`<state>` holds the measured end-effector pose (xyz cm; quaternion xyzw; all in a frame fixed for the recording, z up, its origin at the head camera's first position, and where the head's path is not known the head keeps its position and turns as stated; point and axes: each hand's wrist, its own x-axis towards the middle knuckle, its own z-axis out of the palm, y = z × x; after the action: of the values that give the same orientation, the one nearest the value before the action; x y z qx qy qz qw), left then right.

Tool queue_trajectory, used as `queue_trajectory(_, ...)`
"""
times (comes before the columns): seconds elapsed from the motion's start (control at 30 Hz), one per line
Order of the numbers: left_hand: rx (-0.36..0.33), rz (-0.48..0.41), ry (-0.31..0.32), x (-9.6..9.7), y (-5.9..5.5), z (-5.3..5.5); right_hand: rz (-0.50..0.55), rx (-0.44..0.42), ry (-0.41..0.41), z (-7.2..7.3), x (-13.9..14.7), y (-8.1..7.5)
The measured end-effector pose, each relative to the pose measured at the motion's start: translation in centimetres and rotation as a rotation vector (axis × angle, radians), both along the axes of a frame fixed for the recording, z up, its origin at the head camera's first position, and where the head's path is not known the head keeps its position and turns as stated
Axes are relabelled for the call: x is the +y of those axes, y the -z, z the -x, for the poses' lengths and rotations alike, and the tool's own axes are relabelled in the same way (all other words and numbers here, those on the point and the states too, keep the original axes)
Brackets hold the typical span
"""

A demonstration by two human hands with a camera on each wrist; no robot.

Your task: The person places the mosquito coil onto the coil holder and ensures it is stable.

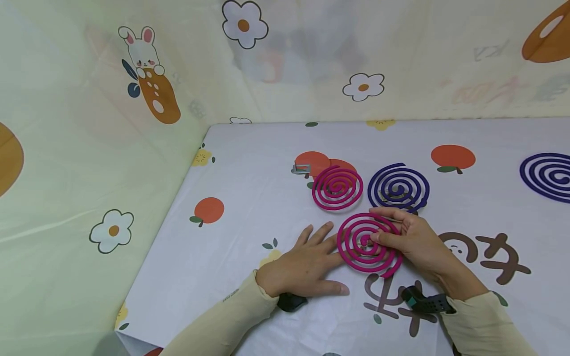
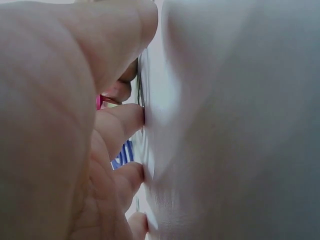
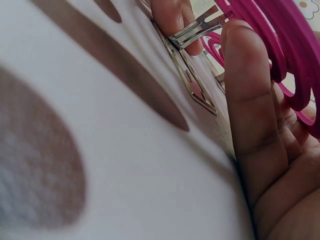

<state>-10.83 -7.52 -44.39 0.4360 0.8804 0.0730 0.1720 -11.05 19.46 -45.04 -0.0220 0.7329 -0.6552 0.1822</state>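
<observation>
While left fingers [image 1: 321,233] lie spread, right fingers [image 1: 391,213] pinch a smooth, round magenta spiral [image 1: 365,241].

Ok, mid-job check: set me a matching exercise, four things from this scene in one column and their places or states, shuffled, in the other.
1. Person's bare left hand
2. Person's bare right hand
3. Farther pink spiral coil
4. Rightmost dark-blue spiral coil

A. Cut off by the head view's right edge
B. Palm down, fingers spread, over the white printed tablecloth
C. Between a small silver metal piece and the other dark-blue spiral coil
D. Holding the nearer pink spiral coil

Pairs: 1-B; 2-D; 3-C; 4-A
</observation>
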Motion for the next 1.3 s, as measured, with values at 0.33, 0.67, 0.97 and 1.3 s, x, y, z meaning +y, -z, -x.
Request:
queue_trajectory(0.33,-0.001,0.003,-0.002,0.00,0.01,0.01,-0.004,0.014,0.020,-0.06,-0.13,-0.13)
queue_trajectory(0.67,-0.008,0.013,-0.003,0.01,-0.19,0.03,-0.028,-0.011,0.002,0.01,-0.05,-0.19)
queue_trajectory(0.97,-0.007,0.015,-0.002,-0.01,-0.12,0.01,-0.028,-0.017,-0.017,0.01,-0.08,-0.24)
queue_trajectory(1.3,-0.007,0.022,-0.001,0.05,-0.15,0.01,-0.035,-0.017,-0.047,-0.01,0.00,-0.40)
